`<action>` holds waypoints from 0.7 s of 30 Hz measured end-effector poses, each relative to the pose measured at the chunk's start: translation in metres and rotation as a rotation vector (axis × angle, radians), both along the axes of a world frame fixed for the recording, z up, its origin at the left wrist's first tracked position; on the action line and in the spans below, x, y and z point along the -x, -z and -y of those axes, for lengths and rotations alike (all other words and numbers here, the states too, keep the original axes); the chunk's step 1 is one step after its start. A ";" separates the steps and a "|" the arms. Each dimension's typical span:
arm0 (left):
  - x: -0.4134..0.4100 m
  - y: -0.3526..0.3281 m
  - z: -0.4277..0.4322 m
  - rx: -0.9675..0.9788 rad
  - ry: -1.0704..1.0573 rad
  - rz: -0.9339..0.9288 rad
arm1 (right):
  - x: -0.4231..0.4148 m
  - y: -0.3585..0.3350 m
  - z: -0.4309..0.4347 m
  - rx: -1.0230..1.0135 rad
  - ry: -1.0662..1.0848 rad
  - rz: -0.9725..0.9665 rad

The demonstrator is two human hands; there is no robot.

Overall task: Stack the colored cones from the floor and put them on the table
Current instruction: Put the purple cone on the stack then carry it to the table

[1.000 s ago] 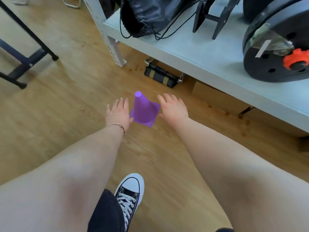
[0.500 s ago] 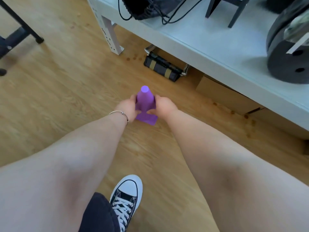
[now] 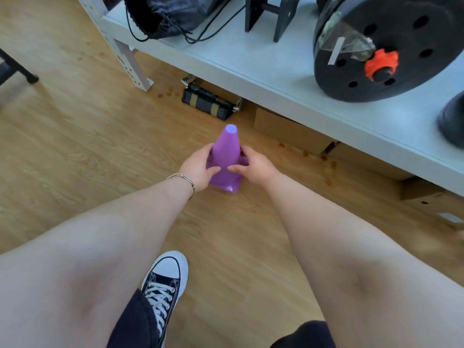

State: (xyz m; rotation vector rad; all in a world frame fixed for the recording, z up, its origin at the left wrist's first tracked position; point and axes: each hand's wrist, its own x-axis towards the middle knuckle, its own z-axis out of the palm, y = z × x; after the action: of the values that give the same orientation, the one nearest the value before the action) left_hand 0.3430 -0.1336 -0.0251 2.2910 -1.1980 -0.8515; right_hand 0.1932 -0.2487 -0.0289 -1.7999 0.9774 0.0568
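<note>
A purple cone (image 3: pixel 227 151) with a square base is held upright between both hands, just above the wooden floor, its tip pointing up and away from me. My left hand (image 3: pixel 198 168) grips its left side, thumb across the front; a thin bracelet sits on that wrist. My right hand (image 3: pixel 252 165) grips the right side, thumb pointing in. The pale grey table (image 3: pixel 288 79) runs diagonally across the upper right, above and behind the cone. No other cones are in view.
On the table lie a black weight plate with an orange collar (image 3: pixel 381 46), a dark drawstring bag (image 3: pixel 165 13) and a black stand (image 3: pixel 268 13). Under it sit cardboard boxes (image 3: pixel 288 131) and a black-and-gold bar (image 3: pixel 208 104). My sneaker (image 3: pixel 164 282) stands below.
A second ago both hands lay open beside the cone standing on the floor. They closed on it, and now hold it slightly raised and tilted toward me.
</note>
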 end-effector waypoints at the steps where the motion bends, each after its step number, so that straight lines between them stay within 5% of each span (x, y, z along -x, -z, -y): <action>1: 0.007 -0.004 0.001 0.015 0.007 -0.016 | 0.011 -0.005 0.001 0.000 0.015 0.016; 21: 0.185 -0.141 0.037 0.222 0.181 -0.114 | 0.228 -0.150 0.003 0.146 0.327 0.251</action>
State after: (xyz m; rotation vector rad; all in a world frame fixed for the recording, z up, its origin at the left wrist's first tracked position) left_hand 0.1579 -0.1710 0.1162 1.9552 -1.3886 -0.8524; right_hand -0.0351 -0.2512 0.1213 -1.7046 1.1003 -0.4436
